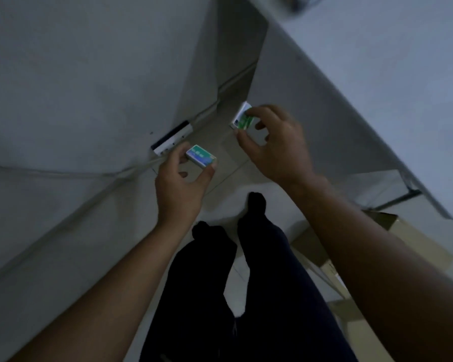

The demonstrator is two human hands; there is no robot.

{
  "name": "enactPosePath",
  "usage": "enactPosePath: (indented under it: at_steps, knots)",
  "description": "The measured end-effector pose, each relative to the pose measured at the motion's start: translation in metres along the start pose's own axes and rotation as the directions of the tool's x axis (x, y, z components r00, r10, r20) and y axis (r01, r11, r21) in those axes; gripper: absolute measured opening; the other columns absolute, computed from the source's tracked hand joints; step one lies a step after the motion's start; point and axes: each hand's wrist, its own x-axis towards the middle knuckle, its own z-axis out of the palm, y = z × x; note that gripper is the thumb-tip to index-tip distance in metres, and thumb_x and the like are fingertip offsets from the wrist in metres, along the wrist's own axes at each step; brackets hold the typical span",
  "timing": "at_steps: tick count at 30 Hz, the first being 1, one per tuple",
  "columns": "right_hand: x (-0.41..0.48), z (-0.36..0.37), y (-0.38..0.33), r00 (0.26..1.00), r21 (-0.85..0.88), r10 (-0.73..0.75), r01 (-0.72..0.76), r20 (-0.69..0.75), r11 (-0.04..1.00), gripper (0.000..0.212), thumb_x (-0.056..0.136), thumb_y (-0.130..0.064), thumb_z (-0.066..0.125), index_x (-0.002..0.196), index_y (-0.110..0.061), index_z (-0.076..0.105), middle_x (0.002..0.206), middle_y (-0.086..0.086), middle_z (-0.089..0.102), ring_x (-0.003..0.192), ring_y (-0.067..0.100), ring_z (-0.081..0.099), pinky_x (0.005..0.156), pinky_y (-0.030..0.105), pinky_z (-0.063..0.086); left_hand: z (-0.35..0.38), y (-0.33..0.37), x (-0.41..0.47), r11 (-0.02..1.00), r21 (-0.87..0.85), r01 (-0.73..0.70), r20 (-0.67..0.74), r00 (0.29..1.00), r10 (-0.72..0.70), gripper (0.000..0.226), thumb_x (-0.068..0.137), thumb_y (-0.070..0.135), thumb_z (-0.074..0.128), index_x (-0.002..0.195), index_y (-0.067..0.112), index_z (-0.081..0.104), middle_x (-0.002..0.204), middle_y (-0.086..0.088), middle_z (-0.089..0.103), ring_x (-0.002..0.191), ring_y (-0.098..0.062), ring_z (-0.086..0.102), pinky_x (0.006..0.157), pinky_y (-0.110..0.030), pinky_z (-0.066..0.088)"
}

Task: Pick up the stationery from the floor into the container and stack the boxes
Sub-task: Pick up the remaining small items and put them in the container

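Two small green-and-white boxes are in the air, one per hand. The left box (201, 155) lies face-up, its long axis running up-left to down-right, pinched by the left hand (179, 188). The right box (242, 118) tilts steeply on edge, clasped in the right hand (277, 150). Below: pale floor (230, 163), white walls (89, 74), a desk (377, 74), one power strip (171, 138), cardboard cartons (413, 239).

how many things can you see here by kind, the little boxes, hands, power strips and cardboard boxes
Small green-and-white boxes: 2, one in the left hand at, one in the right hand at
Hands: 2
Power strips: 1
Cardboard boxes: 1, partly hidden
Total: 6
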Motion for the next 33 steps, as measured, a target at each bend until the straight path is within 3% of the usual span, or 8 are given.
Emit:
enactPosePath:
  at_steps: [4,9,12,16,21,28,33]
  knots:
    - [-0.011,-0.049,-0.033,0.998,0.025,0.041,-0.04,-0.043,0.999,0.036,0.085,-0.035,0.064,0.115,-0.013,0.062,0.12,0.005,0.058,0.096,0.014,0.059,0.076,0.033,0.052,-0.025,0.057,-0.011,0.994,0.018,-0.11,-0.026,0.994,0.111,0.05,0.073,0.047,0.075,0.116,0.025,0.061,0.109,0.012,0.063,0.102,-0.005,0.058,0.082,-0.005,0.043]
    - [-0.007,-0.086,-0.047,0.997,0.013,0.024,-0.023,-0.079,1.0,0.035,0.084,-0.031,0.067,0.113,-0.013,0.064,0.119,0.006,0.059,0.096,0.018,0.061,0.078,0.034,0.051,-0.033,0.112,0.002,0.974,0.006,-0.227,-0.013,0.974,0.227,0.053,0.072,0.053,0.072,0.115,0.023,0.063,0.111,0.007,0.065,0.099,-0.015,0.063,0.087,-0.035,0.054]
    - [0.016,-0.107,-0.04,0.991,0.004,0.024,-0.023,-0.132,1.0,0.034,0.083,-0.029,0.068,0.112,-0.013,0.064,0.118,0.005,0.06,0.097,0.019,0.061,0.081,0.033,0.052,-0.027,0.141,0.029,0.948,0.034,-0.316,0.002,0.949,0.316,0.051,0.075,0.052,0.07,0.114,0.02,0.064,0.112,0.007,0.064,0.1,-0.015,0.062,0.087,-0.039,0.053]
    - [0.058,-0.129,-0.013,0.992,-0.011,0.058,-0.06,-0.111,0.998,0.03,0.084,-0.031,0.067,0.111,-0.018,0.066,0.12,0.002,0.061,0.103,0.022,0.059,0.087,0.035,0.049,-0.002,0.176,0.073,0.91,0.063,-0.409,0.051,0.912,0.406,0.043,0.076,0.034,0.076,0.108,0.009,0.066,0.11,0.002,0.057,0.099,-0.009,0.059,0.086,-0.031,0.053]
    - [0.14,-0.155,0.027,0.994,-0.051,0.091,-0.094,-0.058,0.994,0.028,0.085,-0.042,0.065,0.108,-0.026,0.064,0.12,-0.003,0.062,0.104,0.018,0.055,0.084,0.027,0.045,0.04,0.216,0.131,0.903,0.1,-0.417,0.117,0.906,0.406,0.045,0.075,0.034,0.077,0.111,0.009,0.065,0.111,0.005,0.055,0.097,-0.008,0.058,0.083,-0.007,0.044]
    - [0.233,-0.163,0.073,0.989,-0.134,0.15,-0.148,0.002,0.98,0.038,0.083,-0.047,0.065,0.108,-0.019,0.065,0.112,0.002,0.065,0.102,0.022,0.048,0.075,0.029,0.04,0.077,0.243,0.19,0.918,0.101,-0.384,0.154,0.918,0.367,0.04,0.077,0.031,0.076,0.11,0.012,0.065,0.112,0.007,0.057,0.103,-0.001,0.054,0.086,-0.001,0.038]
    - [0.263,-0.144,0.085,0.978,-0.196,0.206,-0.196,0.034,0.961,0.041,0.082,-0.052,0.061,0.109,-0.02,0.063,0.115,0.001,0.062,0.104,0.023,0.045,0.082,0.037,0.044,0.092,0.254,0.22,0.921,0.102,-0.377,0.228,0.91,0.347,0.039,0.076,0.022,0.078,0.111,0.009,0.065,0.117,0.003,0.058,0.102,-0.001,0.055,0.08,-0.004,0.044]
